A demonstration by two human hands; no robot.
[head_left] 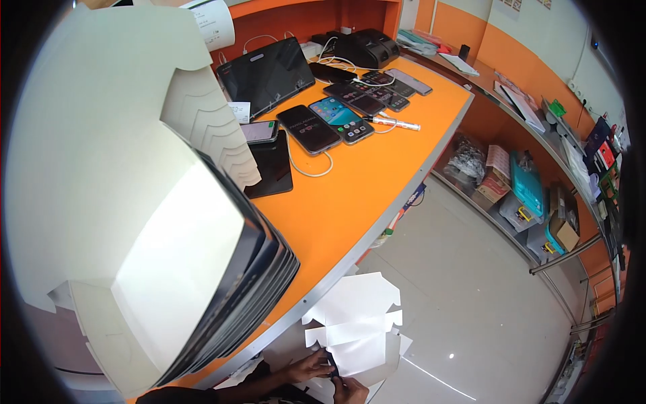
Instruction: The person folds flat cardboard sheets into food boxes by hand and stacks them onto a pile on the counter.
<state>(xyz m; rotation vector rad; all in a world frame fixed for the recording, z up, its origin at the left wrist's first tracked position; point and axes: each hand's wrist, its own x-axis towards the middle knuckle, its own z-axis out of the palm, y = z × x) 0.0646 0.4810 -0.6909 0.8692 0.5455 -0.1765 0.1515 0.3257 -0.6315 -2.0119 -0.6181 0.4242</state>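
Note:
Low in the head view, an unfolded white cardboard box blank (356, 316) with cut flaps lies beside the orange table's edge. My left hand (309, 367) is closed at its near edge, fingers around a narrow dark piece (332, 362) that looks like a folded flap. On the other side of this piece, my right hand (350, 390) is closed with the thumb raised against it. Part of the right hand is cut off by the frame's bottom. A tall stack of similar blanks (182, 229), white inside and dark outside, stands to the left on the table.
On the orange table (377, 188) lie several phones (309, 129), a tablet (267, 77), white cables and a marker (397, 123). A black device (367, 48) stands behind. To the right, shelves hold a turquoise-lidded bin (527, 185) and cardboard boxes (494, 175) above grey floor tiles.

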